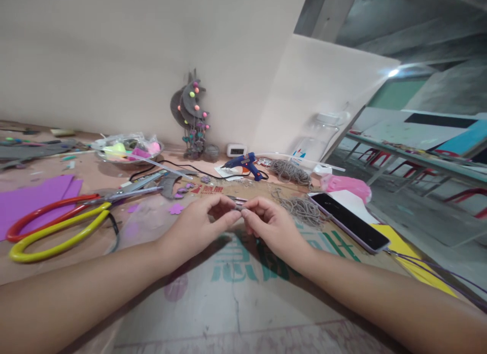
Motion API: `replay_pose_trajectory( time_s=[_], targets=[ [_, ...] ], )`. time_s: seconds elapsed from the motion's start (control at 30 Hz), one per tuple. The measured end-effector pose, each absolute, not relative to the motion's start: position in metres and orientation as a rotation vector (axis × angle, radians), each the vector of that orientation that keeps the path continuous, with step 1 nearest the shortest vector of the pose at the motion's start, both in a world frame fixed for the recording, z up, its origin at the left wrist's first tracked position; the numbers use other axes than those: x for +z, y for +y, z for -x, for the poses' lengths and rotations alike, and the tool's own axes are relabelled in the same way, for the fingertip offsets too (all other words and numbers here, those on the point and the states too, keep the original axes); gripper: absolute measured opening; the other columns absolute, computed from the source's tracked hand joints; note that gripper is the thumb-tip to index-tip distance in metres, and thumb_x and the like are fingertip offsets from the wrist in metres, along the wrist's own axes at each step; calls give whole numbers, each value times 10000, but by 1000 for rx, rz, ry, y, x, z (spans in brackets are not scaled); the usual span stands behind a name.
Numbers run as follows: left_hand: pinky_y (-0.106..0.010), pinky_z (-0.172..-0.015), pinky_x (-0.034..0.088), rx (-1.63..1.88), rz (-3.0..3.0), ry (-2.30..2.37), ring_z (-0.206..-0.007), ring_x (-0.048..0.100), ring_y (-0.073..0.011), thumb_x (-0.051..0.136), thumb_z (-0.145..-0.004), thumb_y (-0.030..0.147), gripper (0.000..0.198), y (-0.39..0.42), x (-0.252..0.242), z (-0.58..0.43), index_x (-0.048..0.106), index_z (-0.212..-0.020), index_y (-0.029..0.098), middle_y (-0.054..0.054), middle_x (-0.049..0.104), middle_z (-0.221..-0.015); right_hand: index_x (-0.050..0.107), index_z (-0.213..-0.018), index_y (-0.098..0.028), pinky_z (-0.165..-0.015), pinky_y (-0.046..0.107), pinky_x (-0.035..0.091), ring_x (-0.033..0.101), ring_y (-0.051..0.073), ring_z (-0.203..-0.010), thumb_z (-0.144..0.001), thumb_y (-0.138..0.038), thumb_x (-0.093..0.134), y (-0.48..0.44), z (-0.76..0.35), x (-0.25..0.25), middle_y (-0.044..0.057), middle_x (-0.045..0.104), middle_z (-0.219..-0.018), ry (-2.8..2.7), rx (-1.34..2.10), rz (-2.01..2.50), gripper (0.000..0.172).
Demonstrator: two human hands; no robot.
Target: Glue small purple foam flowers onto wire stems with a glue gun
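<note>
My left hand (pixel 207 219) and my right hand (pixel 272 224) meet above the middle of the printed cardboard (pixel 182 318). Thumb and fingertips of both are pinched together on a small grey piece (pixel 239 208), mostly hidden by the fingers; its kind is unclear. Loose grey yarn (pixel 300 207) lies just right of my right hand. Left of my left hand are a purple felt flower (pixel 176 209) and a grey felt crescent (pixel 167 185). Behind the hands lies a blue hot glue gun (pixel 245 165).
Large scissors (pixel 61 245) with red and yellow handles and purple sheets (pixel 34 202) lie left. A bowl (pixel 129 161) of bright materials stands behind. Right are a phone (pixel 350 222), a water bottle (pixel 315 141) and yellow sheets (pixel 414 262). A decorated crescent ornament (pixel 190 108) is against the wall.
</note>
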State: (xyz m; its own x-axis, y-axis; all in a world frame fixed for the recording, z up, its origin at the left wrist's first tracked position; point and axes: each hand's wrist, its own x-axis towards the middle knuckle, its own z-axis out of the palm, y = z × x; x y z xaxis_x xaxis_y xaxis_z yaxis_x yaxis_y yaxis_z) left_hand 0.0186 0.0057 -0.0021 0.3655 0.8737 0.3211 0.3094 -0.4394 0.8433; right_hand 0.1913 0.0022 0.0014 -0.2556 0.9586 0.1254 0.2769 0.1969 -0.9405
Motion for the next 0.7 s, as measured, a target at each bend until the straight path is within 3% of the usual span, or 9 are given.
replay_pose_trajectory(
  time_s=[0.33, 0.5, 0.7],
  targets=[
    [-245, -666, 415, 1052, -1979, 1110, -715, 563, -140, 437, -857, 288, 216, 8, -2, -18, 602, -799, 161, -11, 613, -743, 534, -915, -181, -487, 209, 376, 461, 74, -487, -829, -372, 506, 5, -195, -5, -53, 500, -567, -1768, 1106, 1128, 212],
    [-247, -651, 405, 1079, -1976, 1158, -699, 553, -140, 437, -855, 301, 217, 8, -2, -18, 579, -766, 163, -3, 599, -727, 509, -982, -188, -545, 230, 400, 490, 90, -574, -734, -273, 629, 6, -194, -1, -45, 503, -664, -1767, 980, 1167, 288],
    [-252, -677, 405, 1085, -1969, 1176, -725, 555, -142, 436, -858, 304, 206, 8, -3, -17, 572, -785, 167, -1, 600, -752, 499, -893, -190, -538, 225, 398, 469, 93, -581, -777, -285, 577, 4, -194, 0, -37, 487, -654, -1767, 861, 1207, 169]
  ],
)
